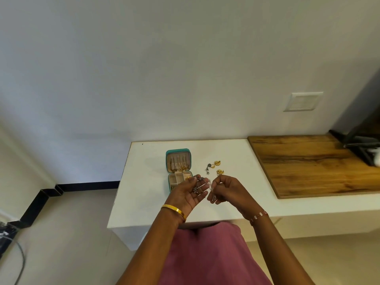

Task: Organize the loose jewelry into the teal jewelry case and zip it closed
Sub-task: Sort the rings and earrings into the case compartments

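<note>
the teal jewelry case [178, 153] lies open on the white table [144, 192], just left of the frame's centre, its lid tipped back toward the wall with gold pieces hanging inside it and its pale compartmented tray nearest the person. just below and right of the tray, the left hand [189, 195] is held palm up with the fingers loosely spread, and a silver chain [198, 185] with small dark charms lies across those fingers. the right hand [225, 190] sits just beside it, fingers curled in, pinching the other end of the same chain, so the strand runs between the two hands above the table. a gold bangle [174, 210] rings the left wrist and a pink beaded bracelet [259, 216] the right. beyond the hands, toward the middle of the frame, loose pieces rest on the table: two gold flower earrings [217, 162] and a small silver and gold cluster [209, 167] near the case. a wooden board [308, 163] covers the table's right part, and a white wall plate [303, 101] sits on the wall above it.
</note>
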Demonstrator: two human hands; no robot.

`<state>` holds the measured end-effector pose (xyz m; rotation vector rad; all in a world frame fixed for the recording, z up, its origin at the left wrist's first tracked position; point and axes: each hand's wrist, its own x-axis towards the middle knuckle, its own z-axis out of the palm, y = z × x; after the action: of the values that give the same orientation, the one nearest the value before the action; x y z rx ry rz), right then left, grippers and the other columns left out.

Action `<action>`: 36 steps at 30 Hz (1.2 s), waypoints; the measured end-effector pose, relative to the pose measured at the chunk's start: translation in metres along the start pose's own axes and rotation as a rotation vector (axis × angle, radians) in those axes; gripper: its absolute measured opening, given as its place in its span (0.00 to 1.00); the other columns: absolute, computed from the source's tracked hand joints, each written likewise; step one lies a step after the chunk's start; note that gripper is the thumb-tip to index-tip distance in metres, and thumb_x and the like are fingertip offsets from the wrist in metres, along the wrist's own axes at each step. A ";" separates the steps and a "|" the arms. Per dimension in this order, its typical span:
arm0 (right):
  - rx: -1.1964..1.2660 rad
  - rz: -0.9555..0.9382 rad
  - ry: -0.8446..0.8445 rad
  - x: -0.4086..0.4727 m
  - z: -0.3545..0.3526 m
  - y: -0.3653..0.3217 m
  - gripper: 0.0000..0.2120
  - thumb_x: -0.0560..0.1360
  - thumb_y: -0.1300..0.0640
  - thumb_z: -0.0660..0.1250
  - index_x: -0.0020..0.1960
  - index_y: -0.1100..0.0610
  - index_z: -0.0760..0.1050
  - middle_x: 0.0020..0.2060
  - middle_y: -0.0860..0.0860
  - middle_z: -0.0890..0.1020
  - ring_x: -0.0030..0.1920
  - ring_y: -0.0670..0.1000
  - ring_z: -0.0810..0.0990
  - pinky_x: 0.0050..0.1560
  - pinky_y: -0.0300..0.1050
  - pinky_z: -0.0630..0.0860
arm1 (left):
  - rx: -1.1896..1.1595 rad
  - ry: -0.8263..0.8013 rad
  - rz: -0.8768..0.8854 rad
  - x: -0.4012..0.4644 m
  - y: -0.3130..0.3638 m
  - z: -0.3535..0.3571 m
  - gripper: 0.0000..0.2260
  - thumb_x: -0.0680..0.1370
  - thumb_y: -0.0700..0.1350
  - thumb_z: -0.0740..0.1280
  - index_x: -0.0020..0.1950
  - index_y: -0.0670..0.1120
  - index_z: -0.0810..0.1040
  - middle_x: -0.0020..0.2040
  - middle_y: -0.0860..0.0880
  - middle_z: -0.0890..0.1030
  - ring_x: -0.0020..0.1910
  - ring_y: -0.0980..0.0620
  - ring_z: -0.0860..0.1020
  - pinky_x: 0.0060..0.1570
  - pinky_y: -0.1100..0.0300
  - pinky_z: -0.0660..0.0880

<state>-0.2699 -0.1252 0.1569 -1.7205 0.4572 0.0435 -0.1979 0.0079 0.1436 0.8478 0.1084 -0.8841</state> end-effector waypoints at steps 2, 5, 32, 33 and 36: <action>-0.133 -0.044 0.107 0.003 0.001 0.002 0.03 0.74 0.61 0.64 0.42 0.60 0.73 0.37 0.56 0.83 0.35 0.51 0.79 0.38 0.41 0.74 | 0.046 -0.010 0.015 -0.002 0.001 0.000 0.08 0.78 0.36 0.57 0.45 0.40 0.76 0.36 0.44 0.84 0.34 0.50 0.83 0.35 0.60 0.80; -0.240 -0.227 0.276 0.007 0.003 -0.004 0.02 0.74 0.60 0.66 0.43 0.57 0.76 0.37 0.48 0.80 0.38 0.45 0.77 0.39 0.32 0.71 | 0.108 -0.016 0.021 -0.004 0.003 0.002 0.09 0.78 0.36 0.56 0.45 0.40 0.76 0.34 0.44 0.84 0.33 0.50 0.83 0.35 0.60 0.80; -0.019 -0.093 0.233 0.074 0.039 0.005 0.08 0.75 0.66 0.63 0.52 0.66 0.78 0.43 0.58 0.81 0.37 0.46 0.78 0.37 0.30 0.77 | 0.434 0.509 0.250 0.017 0.021 -0.066 0.09 0.75 0.35 0.63 0.54 0.39 0.77 0.49 0.42 0.80 0.49 0.44 0.78 0.49 0.53 0.77; -0.025 -0.084 0.230 0.080 0.042 0.008 0.08 0.75 0.66 0.63 0.52 0.66 0.78 0.43 0.59 0.81 0.37 0.47 0.78 0.39 0.33 0.78 | 0.432 0.523 0.248 0.020 0.020 -0.068 0.09 0.75 0.35 0.63 0.55 0.39 0.77 0.50 0.42 0.80 0.49 0.44 0.78 0.49 0.53 0.77; -0.065 -0.040 0.214 0.102 0.051 0.022 0.08 0.74 0.66 0.64 0.52 0.67 0.78 0.45 0.62 0.82 0.40 0.53 0.80 0.48 0.46 0.79 | 0.402 0.550 0.232 0.034 0.016 -0.076 0.10 0.75 0.35 0.63 0.55 0.38 0.77 0.48 0.43 0.80 0.48 0.45 0.78 0.46 0.56 0.77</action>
<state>-0.1721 -0.1072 0.0976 -1.8064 0.5835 -0.1574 -0.1452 0.0443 0.0873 1.4374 0.3114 -0.4389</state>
